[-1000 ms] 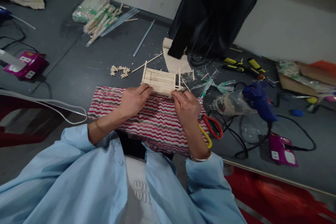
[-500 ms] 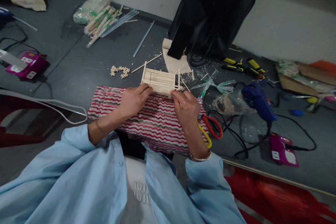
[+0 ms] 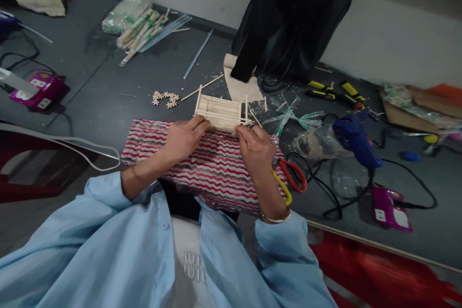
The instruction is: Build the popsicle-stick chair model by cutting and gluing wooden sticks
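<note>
A small model made of thin wooden sticks (image 3: 219, 109), with a slatted panel and upright posts at its ends, stands at the far edge of a red-striped cloth (image 3: 205, 173). My left hand (image 3: 186, 137) pinches its near left corner. At the near right corner, the fingers of my right hand (image 3: 257, 147) are closed on the same model. My fingertips hide parts of its near edge. Small flower-shaped wooden pieces (image 3: 171, 98) lie to the left of it. A loose wooden stick (image 3: 202, 87) rests just behind.
Scissors with red and yellow handles (image 3: 293, 175) lie beside my right forearm. A blue glue gun (image 3: 355, 142) leans on a clear plastic bottle (image 3: 310, 144), its cables looping nearby. A phone (image 3: 248, 57) props against a black bag (image 3: 288, 19). Bundled sticks (image 3: 142, 31) lie back left.
Both hands keep their hold on the stick model, and it stays in the same place. Only the camera view has shifted very slightly.
</note>
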`<state>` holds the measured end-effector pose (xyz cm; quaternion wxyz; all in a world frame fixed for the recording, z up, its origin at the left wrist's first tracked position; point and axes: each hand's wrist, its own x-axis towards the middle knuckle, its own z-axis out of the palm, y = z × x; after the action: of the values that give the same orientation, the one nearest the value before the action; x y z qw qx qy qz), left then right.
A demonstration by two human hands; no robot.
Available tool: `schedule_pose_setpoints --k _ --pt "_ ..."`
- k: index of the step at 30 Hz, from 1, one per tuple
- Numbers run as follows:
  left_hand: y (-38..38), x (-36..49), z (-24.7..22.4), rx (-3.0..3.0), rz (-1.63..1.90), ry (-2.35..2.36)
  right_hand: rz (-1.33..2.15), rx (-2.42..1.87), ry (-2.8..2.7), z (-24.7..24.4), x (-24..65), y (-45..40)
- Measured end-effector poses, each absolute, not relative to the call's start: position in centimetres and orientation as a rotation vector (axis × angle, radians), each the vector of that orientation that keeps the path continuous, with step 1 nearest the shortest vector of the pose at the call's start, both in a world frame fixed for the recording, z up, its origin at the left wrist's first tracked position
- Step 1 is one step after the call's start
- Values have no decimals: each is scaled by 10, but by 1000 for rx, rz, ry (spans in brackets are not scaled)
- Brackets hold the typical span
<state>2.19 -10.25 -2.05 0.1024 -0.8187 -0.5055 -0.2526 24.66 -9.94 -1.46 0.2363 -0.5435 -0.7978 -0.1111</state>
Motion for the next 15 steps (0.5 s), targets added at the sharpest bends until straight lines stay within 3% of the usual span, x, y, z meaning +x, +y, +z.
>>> schedule_pose_setpoints --k 15 --pt "-102 21 -21 -2471 -735 -1535 -257 -1540 -2199 -13 246 -100"
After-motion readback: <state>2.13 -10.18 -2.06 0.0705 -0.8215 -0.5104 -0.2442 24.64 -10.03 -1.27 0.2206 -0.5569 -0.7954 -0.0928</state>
